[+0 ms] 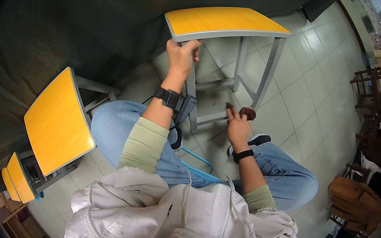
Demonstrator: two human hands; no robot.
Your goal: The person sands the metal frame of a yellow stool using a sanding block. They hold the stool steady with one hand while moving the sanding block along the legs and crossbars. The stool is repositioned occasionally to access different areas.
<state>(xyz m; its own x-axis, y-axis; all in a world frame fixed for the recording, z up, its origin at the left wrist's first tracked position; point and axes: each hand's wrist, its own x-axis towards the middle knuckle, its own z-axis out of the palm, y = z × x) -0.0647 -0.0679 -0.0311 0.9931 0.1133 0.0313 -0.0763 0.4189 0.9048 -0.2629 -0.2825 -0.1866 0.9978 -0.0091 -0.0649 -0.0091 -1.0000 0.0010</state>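
A stool with a yellow wood-grain top, grey rim and grey metal legs stands in front of me. My left hand is closed around the top of its near left leg, just beneath the seat. Lower down, beside the near crossbar, my right hand grips a small dark brown thing. One end of that thing sticks out right of the fingers and a darker bit shows on their left; its kind cannot be made out. A black strap with a small device sits on my left wrist and a dark band on my right.
Another yellow-topped stool is at my left, with smaller yellow tops behind it. A dark cloth hangs along the far and left sides. Brown wooden chairs and a brown bag are at right. Tiles cover the floor.
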